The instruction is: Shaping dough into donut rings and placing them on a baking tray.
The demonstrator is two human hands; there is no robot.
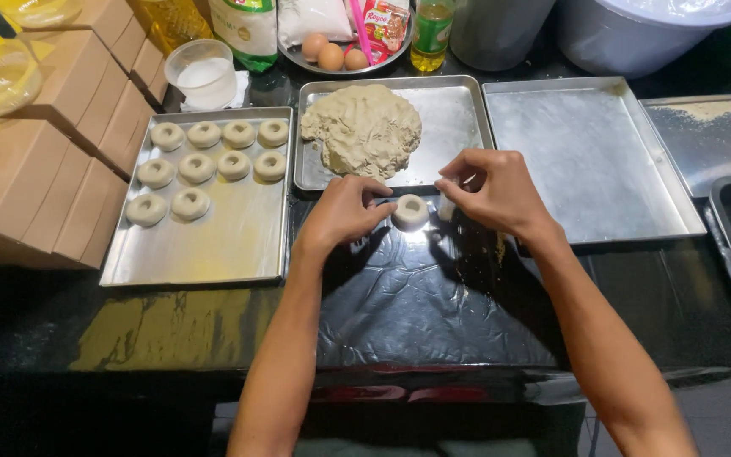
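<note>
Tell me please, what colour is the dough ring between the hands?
Pale greyish beige dough ring, seen in the head view.

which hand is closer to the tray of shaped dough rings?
Left. The left hand rests on the black worktop just right of the tray of dough rings, fingertips at the single dough ring. The right hand sits beyond that ring, farther from the tray.

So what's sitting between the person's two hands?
In the head view, a small round dough ring with a dent in its middle sits on the shiny black table, between the left hand and the right hand.
</note>
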